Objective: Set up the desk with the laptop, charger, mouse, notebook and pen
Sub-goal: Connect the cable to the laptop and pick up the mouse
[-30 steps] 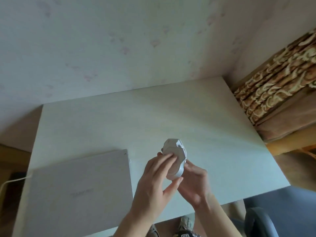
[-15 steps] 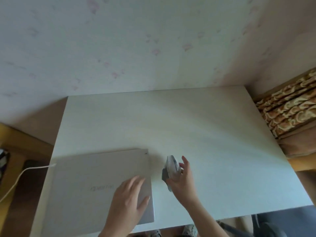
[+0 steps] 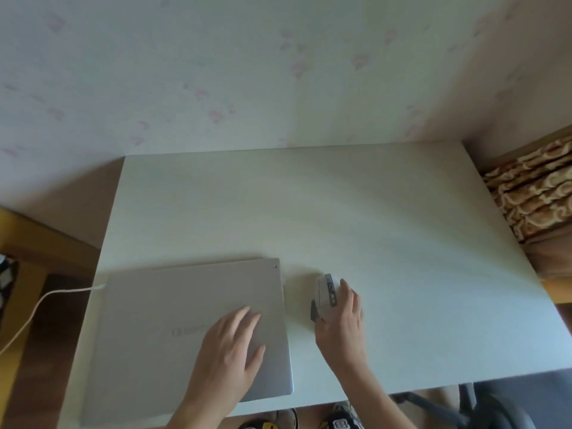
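A closed silver laptop lies at the near left of the white desk. A white charger cable runs from its left edge off the desk. My left hand rests flat on the laptop lid, fingers spread. Just right of the laptop a white and grey mouse sits on the desk, with my right hand cupped over its right side. No notebook or pen is in view.
The desk stands against a pale flowered wall. A brown patterned cushion lies beyond the desk's right edge. A dark chair and shoes show below the near edge.
The mouse, held up in both hands a second ago, has come down onto the desk beside the laptop. My left hand left it and settled on the laptop lid.
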